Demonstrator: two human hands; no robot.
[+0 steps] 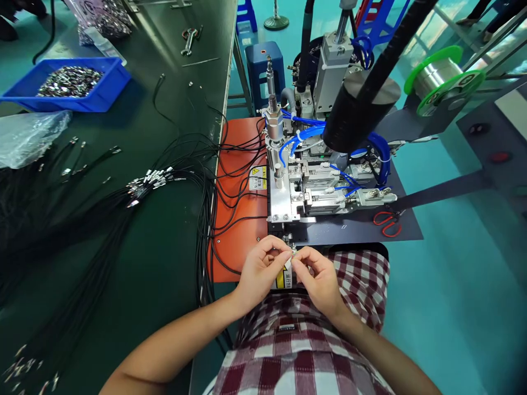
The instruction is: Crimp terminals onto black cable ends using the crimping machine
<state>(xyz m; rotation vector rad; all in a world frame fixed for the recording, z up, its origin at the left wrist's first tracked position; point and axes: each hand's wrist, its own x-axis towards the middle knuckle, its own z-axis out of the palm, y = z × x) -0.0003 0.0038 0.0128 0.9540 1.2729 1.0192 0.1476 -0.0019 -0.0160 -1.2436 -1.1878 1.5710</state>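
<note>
While my left hand and right hand both pinch a small part (too tiny to identify), it sits at the near side of the machine, right of the black cables.

A dark green table fills the left; beside its far end, a blue stool stands on the turquoise floor, which reflects light.

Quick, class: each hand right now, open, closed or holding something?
Left hand: closed in a pinch; anything held too small to tell.
Right hand: also pinched closed; anything held too small to tell.
</note>
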